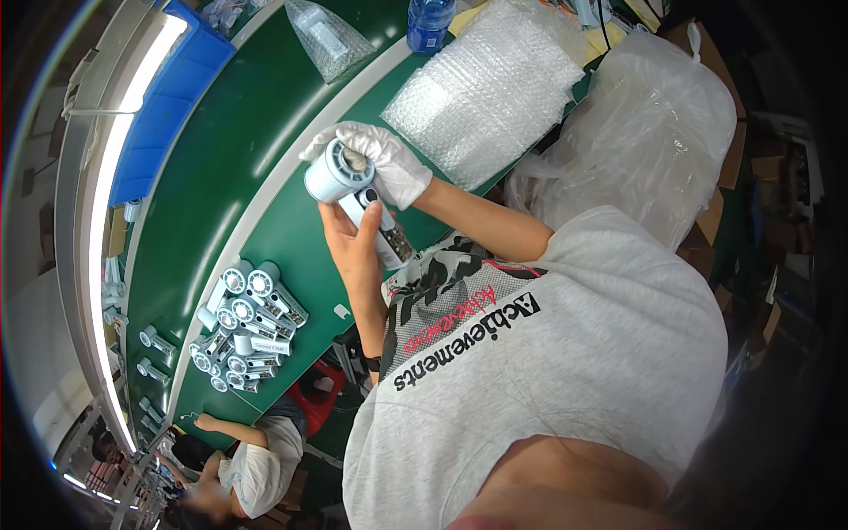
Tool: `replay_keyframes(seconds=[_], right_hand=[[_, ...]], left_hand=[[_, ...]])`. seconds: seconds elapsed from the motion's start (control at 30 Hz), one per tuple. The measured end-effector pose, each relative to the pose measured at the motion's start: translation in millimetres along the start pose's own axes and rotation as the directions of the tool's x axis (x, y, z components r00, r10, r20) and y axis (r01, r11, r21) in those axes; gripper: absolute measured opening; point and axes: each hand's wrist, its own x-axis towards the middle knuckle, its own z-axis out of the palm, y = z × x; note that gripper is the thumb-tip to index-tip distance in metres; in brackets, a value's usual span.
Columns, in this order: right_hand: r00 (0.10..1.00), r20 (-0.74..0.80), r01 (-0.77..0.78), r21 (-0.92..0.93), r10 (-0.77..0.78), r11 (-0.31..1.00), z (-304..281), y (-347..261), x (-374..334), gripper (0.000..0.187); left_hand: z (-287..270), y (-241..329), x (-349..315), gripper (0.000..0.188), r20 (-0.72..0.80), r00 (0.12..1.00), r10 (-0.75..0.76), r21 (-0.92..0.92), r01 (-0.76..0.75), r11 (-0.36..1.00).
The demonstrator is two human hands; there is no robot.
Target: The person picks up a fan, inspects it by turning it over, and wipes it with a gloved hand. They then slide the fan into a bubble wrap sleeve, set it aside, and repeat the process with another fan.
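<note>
1. A clear plastic bag holding a pale boxy item (329,37) lies at the top of the green table (265,115).
2. A stack of clear bubble-wrap sheets (490,88) lies at the table's right end.
3. A large, crumpled clear plastic sack (649,124) bulges just right of it.
4. Brown cardboard boxes (729,168) stand behind the sack.

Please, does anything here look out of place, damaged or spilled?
Nothing looks damaged or spilled. The left hand grips the handle of a pale blue handheld fan; the gloved right hand rests on its head. More fans lie in a loose, untidy heap on the green belt, and bubble wrap sheets sit stacked nearby.
</note>
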Motion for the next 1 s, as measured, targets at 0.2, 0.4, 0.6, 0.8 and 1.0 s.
replay_keyframes(seconds=[0.2,0.4,0.6,0.8,1.0], right_hand=[[0.989,0.143,0.092,-0.795,0.037,0.599,24,-33,-7,0.028],[0.990,-0.142,-0.073,-0.565,-0.010,0.822,38,-27,-16,0.046],[0.972,0.055,-0.195,-0.364,0.229,0.911,51,-37,-18,0.057],[0.942,0.216,0.018,-0.798,0.258,0.602,54,-44,-19,0.053],[0.873,0.473,0.477,-0.776,-0.118,0.413,31,-29,-23,0.046]], left_hand=[[23,20,-6,0.063,-0.159,0.965,0.208,0.554,-0.087,0.828],[21,12,6,0.063,-0.040,0.876,0.481,0.776,-0.275,0.567],[-21,-8,3,0.061,0.085,0.915,0.395,-0.139,-0.382,0.914],[-4,14,-2,0.068,0.004,0.996,-0.084,-0.448,0.077,0.891],[2,10,14,0.065,-0.159,0.950,-0.270,-0.656,0.103,0.748]])
